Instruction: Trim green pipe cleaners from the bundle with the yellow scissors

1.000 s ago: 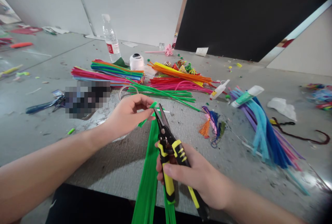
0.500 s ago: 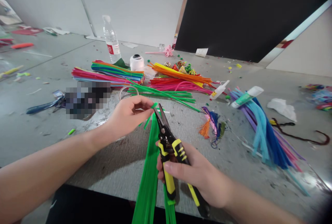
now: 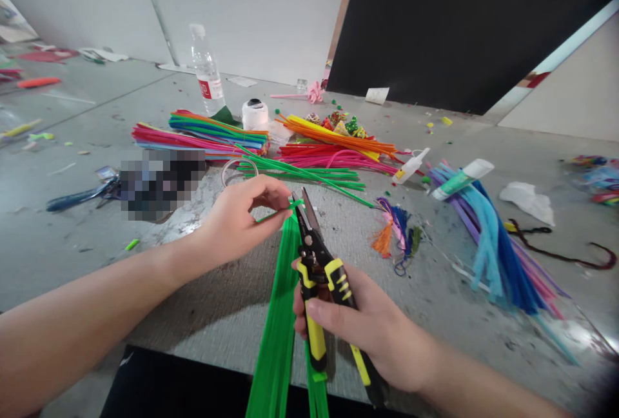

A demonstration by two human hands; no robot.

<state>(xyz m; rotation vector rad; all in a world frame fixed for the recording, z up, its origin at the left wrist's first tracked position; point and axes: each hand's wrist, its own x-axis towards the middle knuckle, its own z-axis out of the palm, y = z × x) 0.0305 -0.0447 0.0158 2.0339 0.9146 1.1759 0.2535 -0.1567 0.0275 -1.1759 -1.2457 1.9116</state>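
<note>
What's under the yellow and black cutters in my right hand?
Under the cutters lies the bundle of green pipe cleaners on the grey table. The right hand covers what lies under the handles.

Bright, even light, soft shadows below the arms, blurred, warped edges.

I am looking at a craft workshop: a scuffed grey table point(image 3: 72, 224) strewn with bundles of bright multicoloured pipe cleaners point(image 3: 217, 134), white glue bottles point(image 3: 410, 166) and trimmings.
</note>
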